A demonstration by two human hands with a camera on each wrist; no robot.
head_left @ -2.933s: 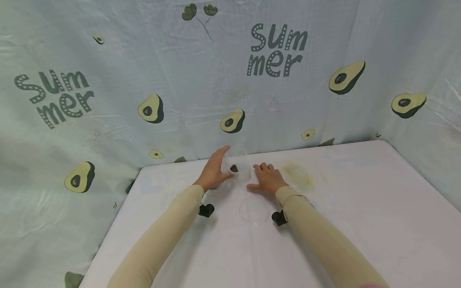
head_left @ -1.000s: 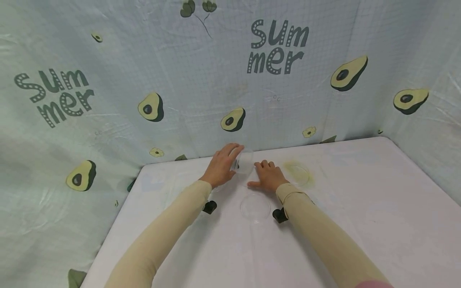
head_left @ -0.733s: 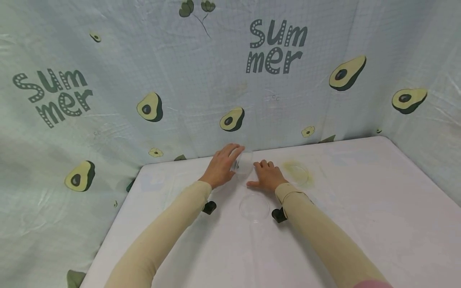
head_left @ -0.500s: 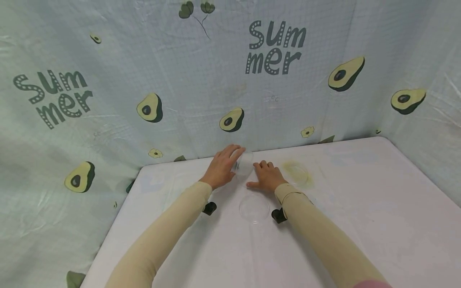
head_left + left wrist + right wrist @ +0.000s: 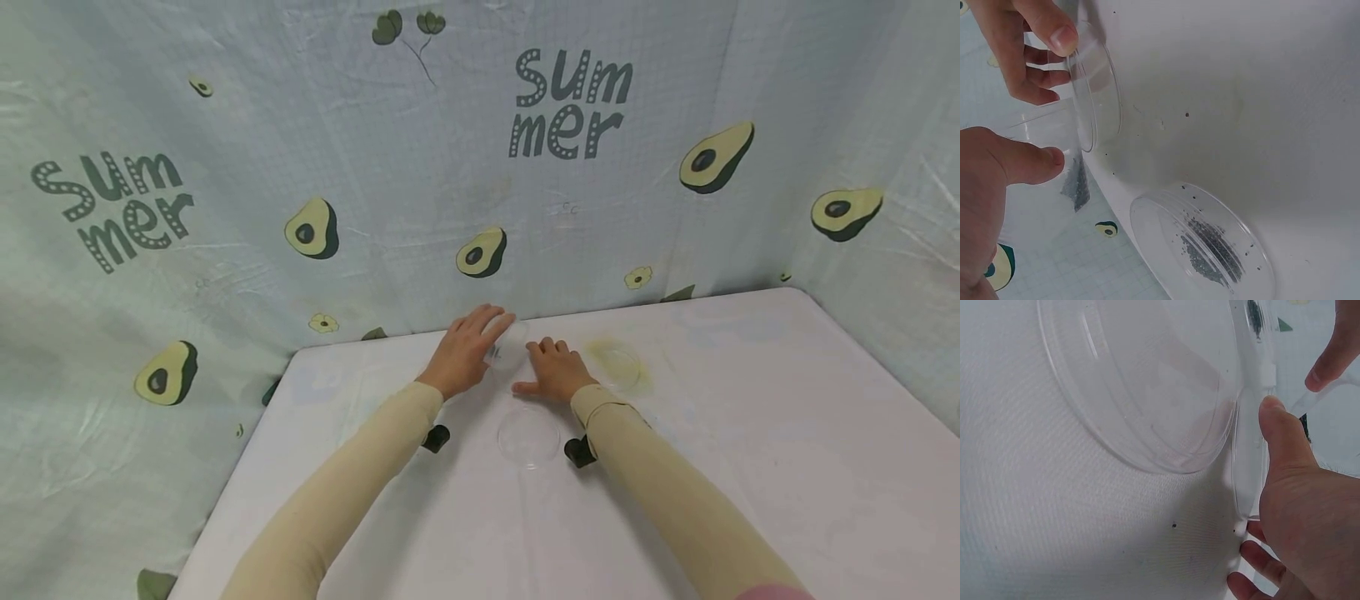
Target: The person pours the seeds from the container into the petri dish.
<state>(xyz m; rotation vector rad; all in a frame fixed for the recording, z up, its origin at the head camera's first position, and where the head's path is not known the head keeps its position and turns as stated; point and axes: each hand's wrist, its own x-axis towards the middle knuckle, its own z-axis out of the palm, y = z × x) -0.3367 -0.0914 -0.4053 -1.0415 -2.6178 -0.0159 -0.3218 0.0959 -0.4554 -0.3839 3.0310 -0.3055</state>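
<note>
In my left hand [image 5: 463, 354] is a clear plastic cup [image 5: 513, 343], tipped over toward the right; the thumb and fingers grip its sides. Dark, seed-like grains [image 5: 1076, 186] lie gathered inside the cup. My right hand [image 5: 557, 373] holds a clear petri dish [image 5: 1102, 94] at its rim, with the thumb on the near side and the fingers around the other. The cup's mouth is close to that dish. A second petri dish [image 5: 1260, 262], with a heap of dark grains [image 5: 1213, 253] in it, is seen in the left wrist view; my left hand hides most of it from the head view.
Another clear dish [image 5: 528, 437] lies on the white table [image 5: 712, 467] between my forearms. One more dish [image 5: 618, 367] is at the right, over a yellowish stain. A few stray grains dot the tabletop. A printed curtain [image 5: 405, 183] hangs behind the table's back edge.
Since the oldest frame, my left hand has moved right and tipped the cup toward the right hand's dish. Lately the cup tips slightly further. The right hand stays in place.
</note>
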